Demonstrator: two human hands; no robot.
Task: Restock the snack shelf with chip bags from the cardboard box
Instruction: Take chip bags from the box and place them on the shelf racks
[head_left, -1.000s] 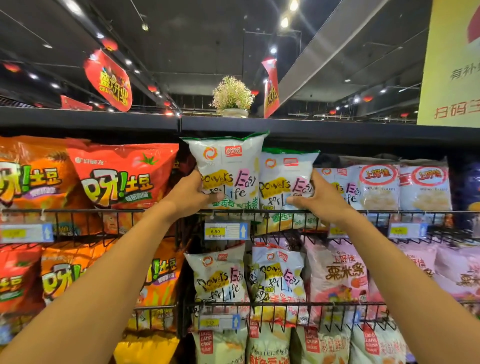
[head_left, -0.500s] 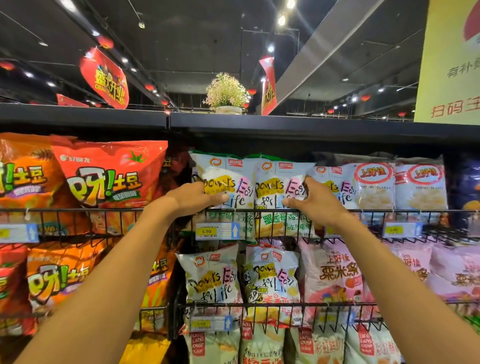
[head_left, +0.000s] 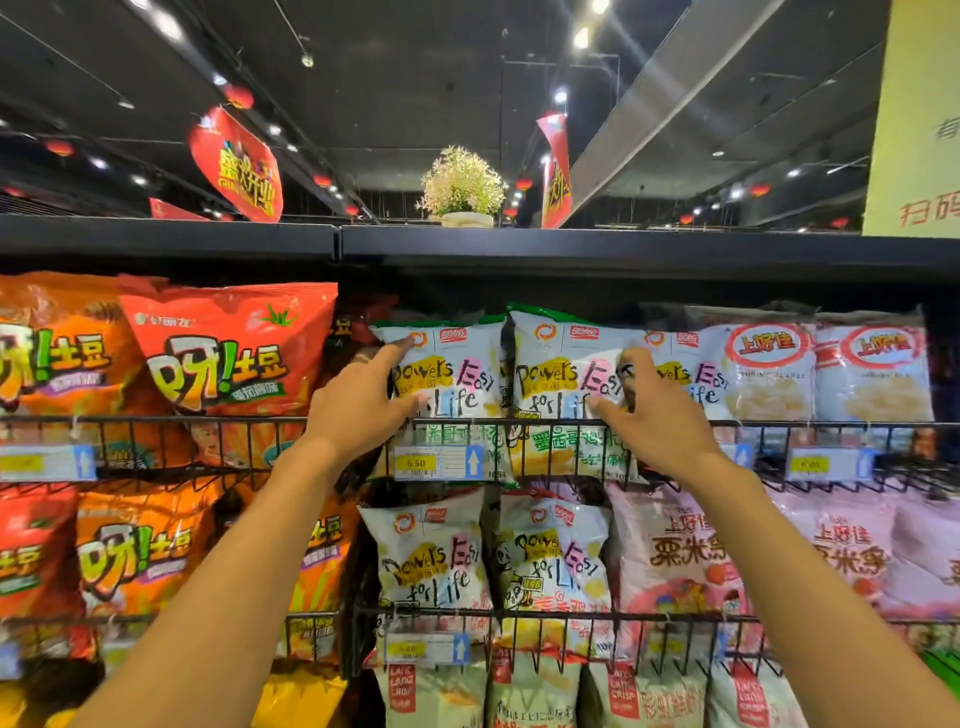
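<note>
A white chip bag with a green top (head_left: 457, 374) stands upright in the top wire shelf (head_left: 249, 420), behind the front rail. My left hand (head_left: 358, 410) rests against its left edge with the fingers spread, index finger up at the bag's top corner and thumb on its front. A second, identical bag (head_left: 561, 374) stands right beside it. My right hand (head_left: 654, 415) lies flat on that bag's right edge, partly covering a third one (head_left: 696, 379). Neither hand lifts a bag. The cardboard box is out of view.
Orange and red chip bags (head_left: 223, 353) fill the shelf to the left. White snack bags (head_left: 769, 374) stand to the right, and pink bags (head_left: 675, 556) in the row below. Price tags (head_left: 441, 462) hang on the rail. A potted plant (head_left: 462, 182) sits on the black top board.
The bag my left hand held raised has gone down into the top shelf next to its neighbour. Both hands have loosened and now press on the bags' edges.
</note>
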